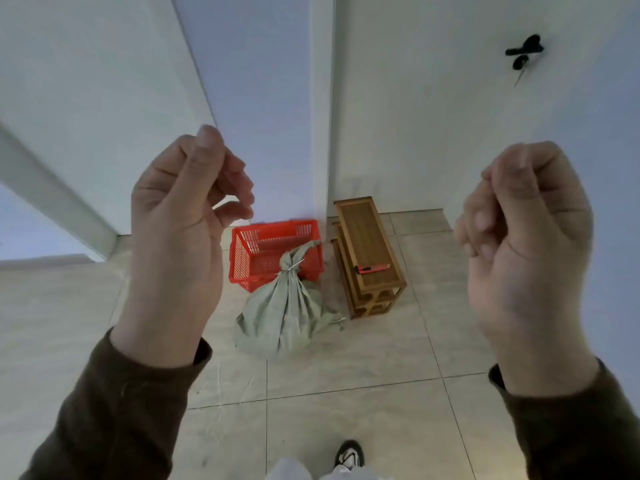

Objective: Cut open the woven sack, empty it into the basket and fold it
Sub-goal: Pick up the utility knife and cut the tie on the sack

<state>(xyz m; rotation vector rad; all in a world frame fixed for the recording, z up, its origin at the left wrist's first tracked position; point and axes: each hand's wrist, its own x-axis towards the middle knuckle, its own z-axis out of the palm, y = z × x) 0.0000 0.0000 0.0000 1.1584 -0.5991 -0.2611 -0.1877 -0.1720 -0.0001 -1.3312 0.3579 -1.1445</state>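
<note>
A person's two hands rise palms-in before the camera, fingers curled: the left hand (183,220) holds nothing that can be made out, though a thin pale strand shows near its fingertips, and the right hand (523,230) has its grip closed on nothing visible. Beyond them, on the tiled floor (346,393), a grey-green woven sack (284,313) sits tied shut at the neck, leaning against the front of a red basket (270,251) set by the wall corner. Just right of the basket stands a small wooden stool (367,251), with a red cutter (372,269) lying on its top. One shoe (349,453) shows at the bottom edge.
</note>
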